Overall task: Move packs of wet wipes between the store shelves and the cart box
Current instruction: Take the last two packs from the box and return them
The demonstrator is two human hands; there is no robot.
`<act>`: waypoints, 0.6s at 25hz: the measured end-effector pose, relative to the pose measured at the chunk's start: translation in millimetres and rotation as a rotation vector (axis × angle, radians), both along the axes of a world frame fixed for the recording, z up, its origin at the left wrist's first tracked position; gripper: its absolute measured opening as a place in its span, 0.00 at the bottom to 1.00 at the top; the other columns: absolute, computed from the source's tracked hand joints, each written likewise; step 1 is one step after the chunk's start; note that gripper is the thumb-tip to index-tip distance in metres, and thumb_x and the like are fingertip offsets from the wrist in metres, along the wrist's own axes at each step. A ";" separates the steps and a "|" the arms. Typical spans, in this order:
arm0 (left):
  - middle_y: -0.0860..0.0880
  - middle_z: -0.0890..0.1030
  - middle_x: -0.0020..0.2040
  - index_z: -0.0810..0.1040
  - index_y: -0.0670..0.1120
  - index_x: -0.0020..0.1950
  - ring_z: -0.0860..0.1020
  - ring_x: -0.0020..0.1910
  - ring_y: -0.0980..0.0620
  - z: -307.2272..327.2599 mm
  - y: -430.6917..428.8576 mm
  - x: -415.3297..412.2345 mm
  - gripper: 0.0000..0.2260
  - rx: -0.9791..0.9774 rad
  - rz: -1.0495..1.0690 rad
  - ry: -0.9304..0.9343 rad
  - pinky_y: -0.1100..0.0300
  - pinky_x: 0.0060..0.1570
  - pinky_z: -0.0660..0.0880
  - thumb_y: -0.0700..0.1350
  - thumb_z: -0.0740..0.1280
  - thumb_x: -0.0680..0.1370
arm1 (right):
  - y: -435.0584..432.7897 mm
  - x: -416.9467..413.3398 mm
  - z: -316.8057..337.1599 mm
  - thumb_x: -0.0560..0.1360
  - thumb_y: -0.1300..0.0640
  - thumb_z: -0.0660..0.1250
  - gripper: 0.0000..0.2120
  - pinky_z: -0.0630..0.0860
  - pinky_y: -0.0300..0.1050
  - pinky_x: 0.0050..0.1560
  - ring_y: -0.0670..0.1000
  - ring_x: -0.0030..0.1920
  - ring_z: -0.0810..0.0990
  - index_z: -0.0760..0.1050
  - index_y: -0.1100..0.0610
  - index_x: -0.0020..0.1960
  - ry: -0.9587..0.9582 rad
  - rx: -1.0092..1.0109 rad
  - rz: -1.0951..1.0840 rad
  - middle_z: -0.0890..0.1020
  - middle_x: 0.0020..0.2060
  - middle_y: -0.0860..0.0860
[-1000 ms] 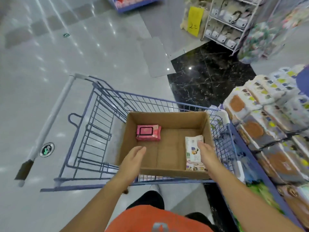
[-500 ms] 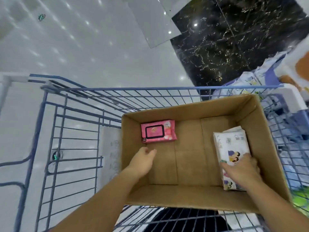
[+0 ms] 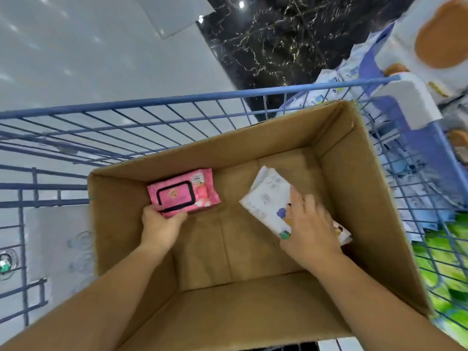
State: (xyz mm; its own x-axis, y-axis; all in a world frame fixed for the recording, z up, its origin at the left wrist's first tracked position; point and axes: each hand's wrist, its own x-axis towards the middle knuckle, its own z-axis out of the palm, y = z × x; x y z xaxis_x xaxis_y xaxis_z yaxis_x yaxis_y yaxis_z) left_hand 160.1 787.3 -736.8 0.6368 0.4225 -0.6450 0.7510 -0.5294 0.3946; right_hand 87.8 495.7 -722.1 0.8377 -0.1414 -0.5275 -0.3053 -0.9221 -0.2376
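One wide-angle view only, worn on the person's head; it faces steeply down and slightly forward, close above the cardboard box point(image 3: 367, 198) in the blue cart point(image 3: 177, 105); floor point(image 3: 76, 59) fills the top, shelf packs point(image 3: 443, 41) the right edge.

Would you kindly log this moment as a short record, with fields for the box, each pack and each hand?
container: cardboard box, open-topped, standing in the blue wire cart
pink pack: flat on the box floor, left side
white pack: on the box floor, right side, lying askew
left hand: pinches the pink pack's near corner
right hand: lies over the white pack, gripping it
surroundings: shelf packs stacked at right
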 end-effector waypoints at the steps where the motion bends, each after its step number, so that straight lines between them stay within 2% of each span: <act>1: 0.44 0.72 0.64 0.66 0.45 0.65 0.76 0.57 0.46 -3.1 1.4 -1.5 0.27 -0.005 0.053 -0.020 0.51 0.60 0.73 0.47 0.77 0.73 | 4.7 0.4 -1.0 0.66 0.45 0.76 0.56 0.65 0.49 0.67 0.54 0.65 0.68 0.42 0.52 0.80 -0.003 0.047 0.083 0.65 0.66 0.51; 3: 0.45 0.73 0.62 0.64 0.45 0.66 0.75 0.55 0.49 -7.1 5.6 -3.6 0.29 -0.053 0.126 -0.037 0.54 0.56 0.71 0.49 0.78 0.74 | 5.5 6.9 -3.9 0.66 0.40 0.75 0.54 0.62 0.46 0.69 0.52 0.67 0.66 0.46 0.50 0.80 0.034 0.112 0.126 0.65 0.68 0.48; 5: 0.47 0.75 0.64 0.61 0.48 0.70 0.77 0.58 0.50 -14.9 9.5 -2.5 0.43 -0.139 0.133 -0.016 0.53 0.62 0.74 0.59 0.82 0.66 | -8.7 20.6 -5.2 0.63 0.33 0.75 0.49 0.64 0.47 0.66 0.52 0.66 0.68 0.59 0.48 0.77 0.147 0.142 0.025 0.70 0.66 0.48; 7: 0.47 0.77 0.65 0.60 0.48 0.72 0.80 0.59 0.49 -27.9 16.9 1.3 0.54 -0.157 0.136 0.050 0.47 0.63 0.77 0.68 0.82 0.56 | -28.0 36.9 -8.3 0.57 0.27 0.74 0.43 0.70 0.47 0.59 0.52 0.61 0.74 0.71 0.46 0.66 0.325 0.116 -0.009 0.77 0.60 0.47; 8: 0.47 0.80 0.62 0.63 0.45 0.72 0.81 0.58 0.49 -32.5 18.4 5.4 0.53 -0.187 0.159 0.076 0.48 0.61 0.78 0.67 0.82 0.57 | -35.2 44.8 -10.7 0.53 0.24 0.74 0.42 0.73 0.46 0.56 0.51 0.58 0.77 0.74 0.45 0.61 0.422 0.110 -0.003 0.79 0.57 0.46; 9: 0.48 0.82 0.60 0.68 0.44 0.70 0.82 0.55 0.49 -33.5 17.9 9.2 0.47 -0.231 0.187 0.110 0.50 0.59 0.79 0.65 0.82 0.60 | -41.1 51.6 -12.9 0.50 0.23 0.74 0.43 0.75 0.45 0.54 0.51 0.56 0.78 0.75 0.45 0.58 0.508 0.125 0.001 0.81 0.55 0.45; 11: 0.49 0.84 0.56 0.77 0.45 0.64 0.82 0.53 0.50 -32.8 12.6 13.7 0.31 -0.295 0.247 0.142 0.56 0.55 0.78 0.59 0.81 0.67 | -45.1 59.6 -21.0 0.43 0.24 0.76 0.46 0.79 0.45 0.56 0.49 0.53 0.81 0.78 0.46 0.55 0.627 0.212 -0.027 0.83 0.52 0.45; 13: 0.50 0.85 0.53 0.81 0.49 0.57 0.82 0.52 0.52 -32.0 9.4 13.2 0.20 -0.369 0.264 0.175 0.59 0.54 0.76 0.56 0.79 0.71 | -44.2 60.8 -27.5 0.43 0.27 0.79 0.45 0.81 0.47 0.57 0.48 0.51 0.83 0.80 0.48 0.54 0.695 0.291 -0.055 0.85 0.51 0.46; 15: 0.51 0.86 0.53 0.82 0.51 0.56 0.82 0.52 0.53 -31.9 10.5 10.9 0.19 -0.436 0.280 0.200 0.60 0.50 0.74 0.57 0.79 0.69 | -42.9 57.4 -31.8 0.47 0.31 0.82 0.40 0.82 0.47 0.56 0.48 0.48 0.85 0.82 0.49 0.54 0.745 0.343 -0.086 0.86 0.48 0.45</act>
